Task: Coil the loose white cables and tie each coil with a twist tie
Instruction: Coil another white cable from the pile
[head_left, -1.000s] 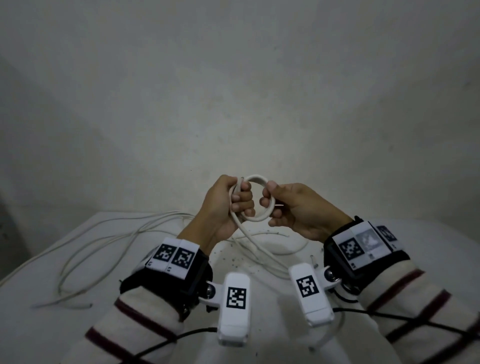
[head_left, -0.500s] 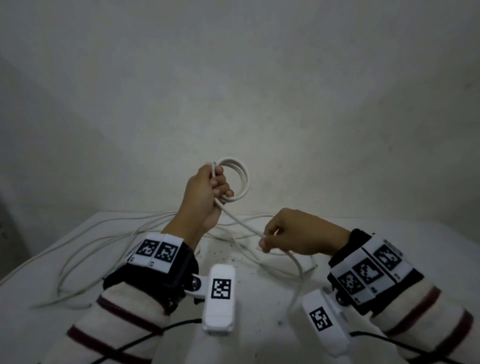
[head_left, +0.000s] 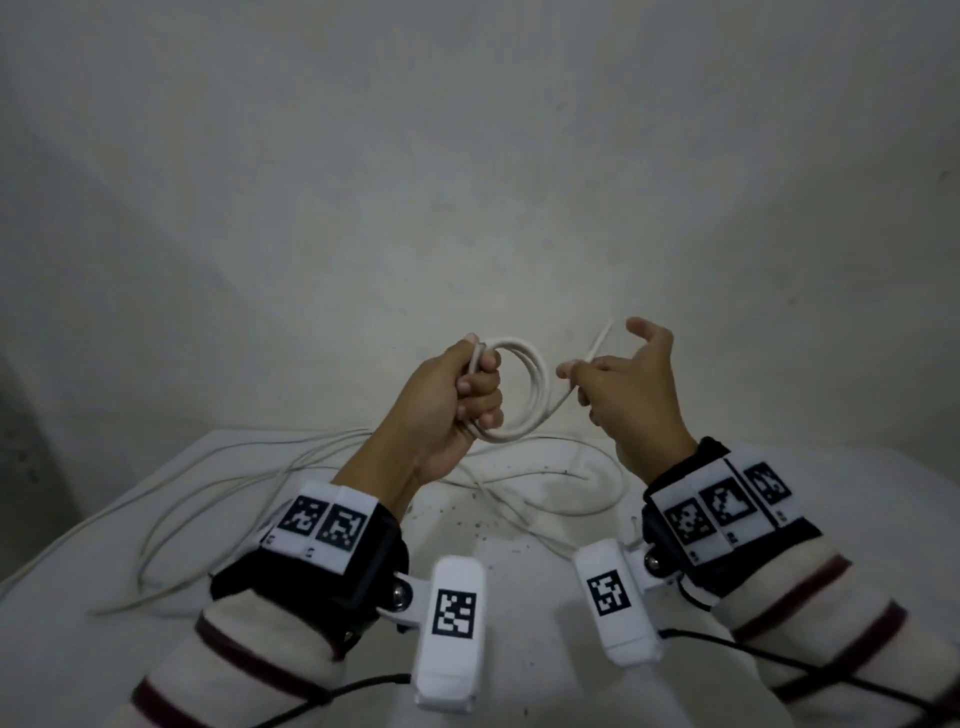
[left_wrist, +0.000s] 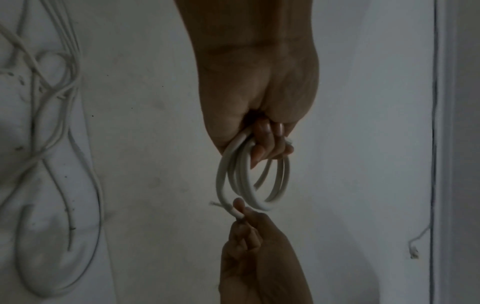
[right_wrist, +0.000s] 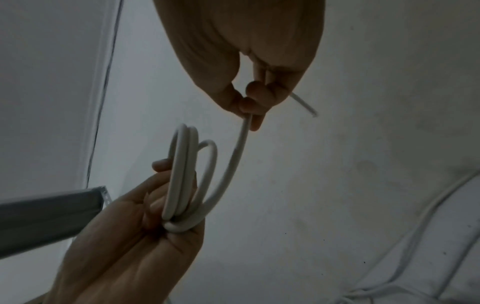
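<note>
My left hand (head_left: 480, 387) is raised above the table, its fingers curled round a small coil of white cable (head_left: 527, 395) with several loops. The same coil (left_wrist: 259, 185) hangs below the fist in the left wrist view. The cable's tail runs from the coil to my right hand (head_left: 576, 376), just to the right. That hand pinches the tail near its end between thumb and fingers (right_wrist: 246, 107), and the cut end (right_wrist: 305, 106) sticks out past them. No twist tie shows in any view.
More loose white cables (head_left: 218, 493) sprawl over the white table (head_left: 78, 649) below and left of my hands. A plain wall stands close behind. A grey metal bar (right_wrist: 52, 211) and a thin cord on the wall (left_wrist: 432, 144) appear in the wrist views.
My right hand rose from near the table to beside the coil, bringing the cable's tail up with it. My left hand and the coil shifted slightly right and down.
</note>
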